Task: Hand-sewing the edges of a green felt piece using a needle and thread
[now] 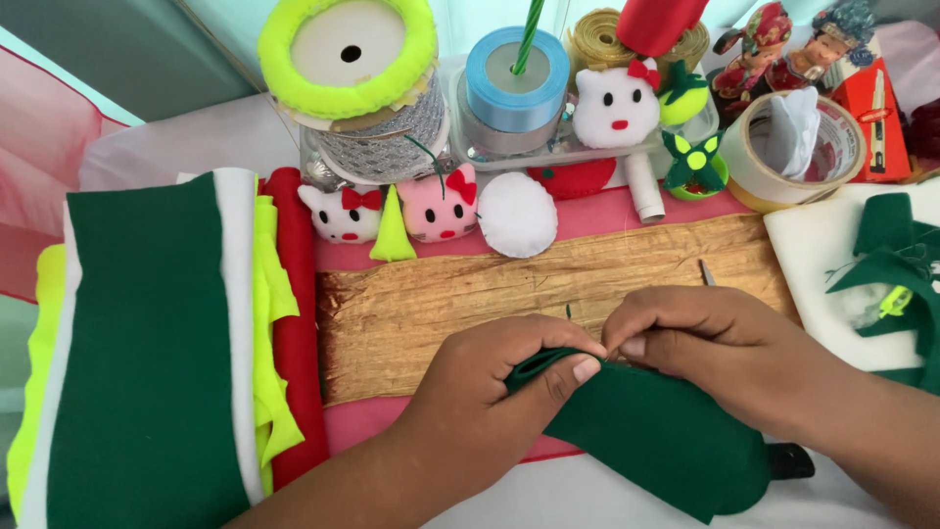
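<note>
My left hand (490,392) pinches the folded edge of a dark green felt piece (656,441) between thumb and fingers. My right hand (705,338) meets it at the same edge, fingertips pressed together as if on a needle; the needle itself is too small to make out. Both hands rest over a golden fibrous mat (441,304) lying on pink felt. The green felt piece drapes toward me under my right wrist.
Stacked felt sheets (147,353) in green, white, neon yellow and red lie at left. Small plush cat heads (436,206), a white round pad (516,214), ribbon spools (516,83), a tape roll (793,147) and figurines stand behind. Green felt scraps (896,255) on white felt lie at right.
</note>
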